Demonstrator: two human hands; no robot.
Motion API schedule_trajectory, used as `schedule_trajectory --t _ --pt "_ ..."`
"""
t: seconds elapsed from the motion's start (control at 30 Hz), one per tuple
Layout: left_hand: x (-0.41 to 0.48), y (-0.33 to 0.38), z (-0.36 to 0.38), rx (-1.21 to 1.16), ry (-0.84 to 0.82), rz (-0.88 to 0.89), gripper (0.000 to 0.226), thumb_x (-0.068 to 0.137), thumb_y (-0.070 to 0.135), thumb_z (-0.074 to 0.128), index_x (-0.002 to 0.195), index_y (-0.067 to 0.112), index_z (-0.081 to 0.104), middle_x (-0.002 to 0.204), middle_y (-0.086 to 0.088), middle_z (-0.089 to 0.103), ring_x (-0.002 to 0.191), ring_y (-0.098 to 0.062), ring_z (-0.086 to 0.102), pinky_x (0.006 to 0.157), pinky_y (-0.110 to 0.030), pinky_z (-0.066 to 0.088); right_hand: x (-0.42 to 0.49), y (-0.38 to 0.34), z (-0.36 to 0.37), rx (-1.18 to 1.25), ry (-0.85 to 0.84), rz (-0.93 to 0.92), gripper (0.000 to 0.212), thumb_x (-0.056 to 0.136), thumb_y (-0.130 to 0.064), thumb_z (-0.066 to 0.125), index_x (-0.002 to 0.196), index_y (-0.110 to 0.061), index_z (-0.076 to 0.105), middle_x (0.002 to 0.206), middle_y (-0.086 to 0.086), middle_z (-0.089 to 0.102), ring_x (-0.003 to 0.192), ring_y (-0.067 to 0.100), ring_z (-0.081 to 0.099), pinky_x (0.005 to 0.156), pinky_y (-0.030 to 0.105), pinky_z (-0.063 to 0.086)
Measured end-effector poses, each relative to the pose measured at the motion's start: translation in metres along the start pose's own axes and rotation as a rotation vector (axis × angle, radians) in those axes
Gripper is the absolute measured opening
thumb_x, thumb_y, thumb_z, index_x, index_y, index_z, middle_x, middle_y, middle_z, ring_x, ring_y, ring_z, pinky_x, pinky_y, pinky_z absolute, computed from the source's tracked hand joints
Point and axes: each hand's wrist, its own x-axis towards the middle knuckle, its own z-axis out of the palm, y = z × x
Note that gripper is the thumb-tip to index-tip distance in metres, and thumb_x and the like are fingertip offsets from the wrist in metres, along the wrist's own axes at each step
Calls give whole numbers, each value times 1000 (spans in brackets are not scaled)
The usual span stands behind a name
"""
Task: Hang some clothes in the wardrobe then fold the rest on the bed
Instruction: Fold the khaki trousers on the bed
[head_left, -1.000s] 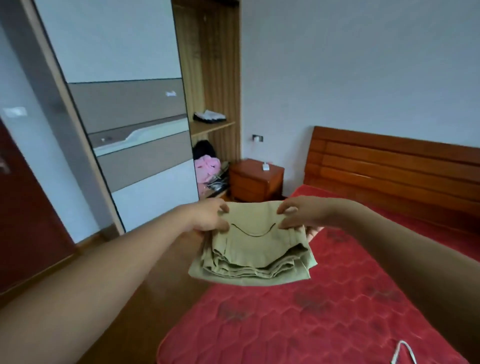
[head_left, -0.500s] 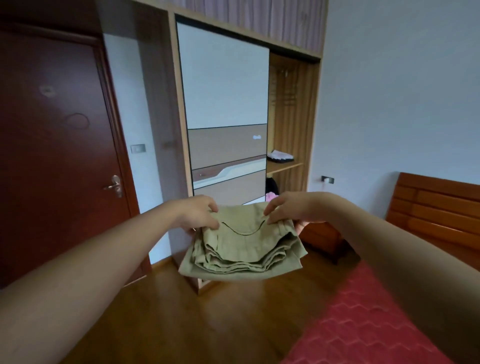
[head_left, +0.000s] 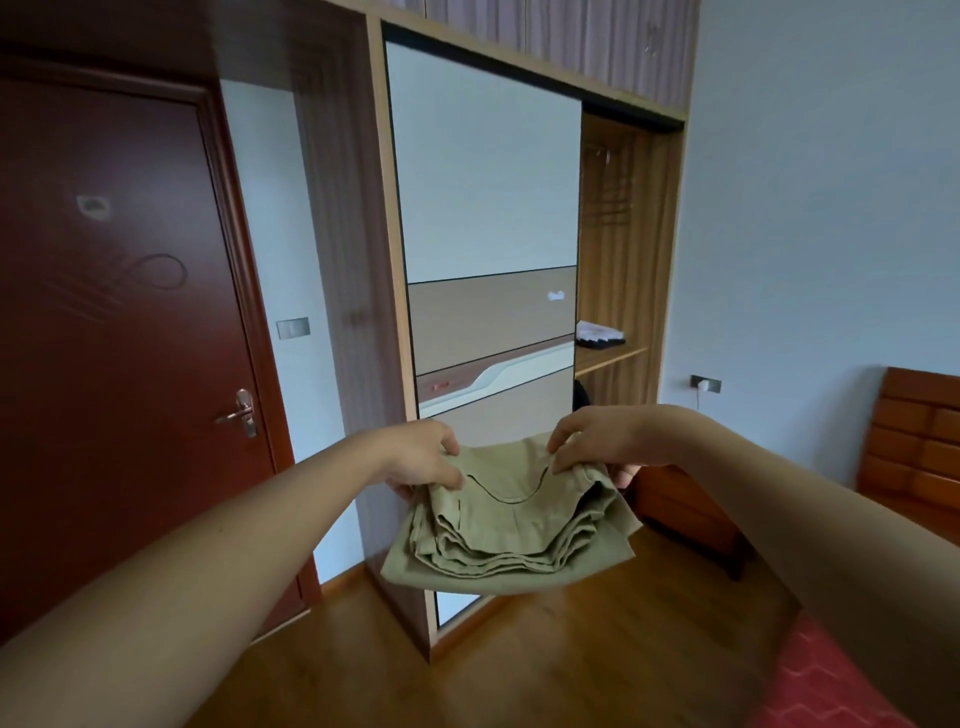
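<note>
Item: folded khaki garment (head_left: 511, 525), held in mid-air in front of the wardrobe (head_left: 483, 208).

Detail: left hand (head_left: 422, 457) and right hand (head_left: 602, 441) each pinch a far corner of the garment, fingers curled over the top layer and more fingers beneath; the near edge hangs free in stacked layers above the wooden floor (head_left: 519, 654). Possibly trousers, though the folds hide the cut. Wardrobe: sliding panel (head_left: 488, 332) across the left part, right compartment open, with a shelf (head_left: 610, 357) bearing a small pile of dark and white cloth (head_left: 598, 333). To the left, a dark red door (head_left: 119, 338) with metal handle (head_left: 240, 414). To the right, a wooden nightstand (head_left: 685, 512), a headboard (head_left: 917, 436) and a corner of red mattress (head_left: 831, 686).
</note>
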Motion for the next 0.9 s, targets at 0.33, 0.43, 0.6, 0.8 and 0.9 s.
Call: schedule_trajectory --t 0.33,0.43,0.6,0.8,0.9 --pt "242 26 -72 120 -5 121 61 89 29 73 143 14 48 97 4 53 73 -11 61 55 -22 53 198 37 -108 86 80 68 37 96 -33 66 131 -26 57 116 6 60 99 26 68 83 44 63" --pt "313 45 -82 111 -47 180 61 89 27 73 144 12 48 96 6 52 79 -14 64 67 -29 60 232 58 -138 93 148 110 36 97 -35 65 130 -26 57 115 6 61 99 27 68 85 43 62" --pt "432 84 -75 111 -129 295 60 89 28 73 143 14 50 115 -5 59 88 -19 69 73 -30 62 290 110 -188 86 218 242 34 95 -34 66 127 -24 60 112 7 63 81 20 65 61 29 57" --pt "588 122 -60 114 -214 405 62 88 31 74 143 17 49 125 -7 56 95 -21 69 80 -36 63 389 180 -248 125 317 341 26 91 -30 69 116 -22 65 114 17 68 79 26 65 62 36 55" --pt "667 152 -60 167 -244 467 64 89 31 72 145 18 47 129 -7 54 98 -23 68 82 -38 62 437 214 -279 97 408 396 27 88 -32 71 113 -22 68 102 13 70 70 25 61 56 36 53"
